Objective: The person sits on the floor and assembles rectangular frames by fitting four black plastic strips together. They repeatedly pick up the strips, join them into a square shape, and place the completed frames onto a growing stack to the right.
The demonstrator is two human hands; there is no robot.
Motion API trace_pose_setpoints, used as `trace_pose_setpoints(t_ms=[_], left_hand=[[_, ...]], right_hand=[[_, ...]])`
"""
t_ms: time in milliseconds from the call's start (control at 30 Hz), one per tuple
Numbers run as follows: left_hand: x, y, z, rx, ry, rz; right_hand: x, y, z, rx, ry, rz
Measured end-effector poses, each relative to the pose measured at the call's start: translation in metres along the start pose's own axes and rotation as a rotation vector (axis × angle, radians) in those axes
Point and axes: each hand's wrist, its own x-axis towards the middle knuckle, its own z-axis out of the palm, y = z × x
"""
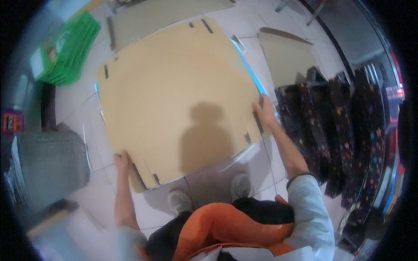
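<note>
A large tan cardboard sheet [161, 87] spreads out in front of me, with dark slots near its corners and my shadow across it. My left hand [122, 160] is closed on its near left edge. At the right edge, my right hand [264, 111] grips the board, fingers lying over the rim. A light blue strip [251, 71] shows along the right side, from something under or behind the sheet. Most of what lies beneath is hidden.
Green crates [72, 52] stand at the far left. Another flat cardboard piece [156, 19] lies beyond the sheet, a smaller one [287, 54] at the far right. Dark speckled folded pieces [335, 126] crowd the right side. My shoes [180, 201] are on the tiled floor below.
</note>
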Motion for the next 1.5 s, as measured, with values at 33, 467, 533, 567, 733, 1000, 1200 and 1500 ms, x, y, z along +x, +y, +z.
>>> trace_pose_setpoints(t_ms=[33, 467, 533, 567, 733, 1000, 1200, 1500], left_hand=[[-0.020, 0.028, 0.035, -0.041, -0.037, -0.093], [-0.075, 0.137, -0.018, -0.009, 0.083, -0.057], [-0.077, 0.155, -0.035, -0.224, -0.114, -0.031], [-0.084, 0.169, -0.038, -0.242, -0.183, -0.022], [-0.129, 0.169, -0.077, -0.039, -0.434, -0.045], [-0.113, 0.077, -0.079, -0.202, -0.438, -0.415], [-0.116, 0.104, -0.051, 0.280, -0.396, -0.277], [-0.169, 0.055, 0.025, 0.465, -0.008, 0.257]], right_hand=[[0.021, 0.009, -0.001, 0.167, -0.127, 0.292], [0.057, 0.064, 0.010, 0.726, -0.290, 0.469], [0.055, 0.060, 0.004, 0.851, -0.252, 0.577], [0.058, 0.071, -0.005, 0.739, -0.243, 0.562], [0.031, 0.067, -0.040, 0.426, -0.120, 0.615], [-0.081, 0.030, -0.096, 0.626, -0.626, 0.438], [-0.097, 0.004, -0.104, 0.522, -0.378, 0.401], [-0.136, -0.006, -0.025, 0.017, -0.042, 0.000]])
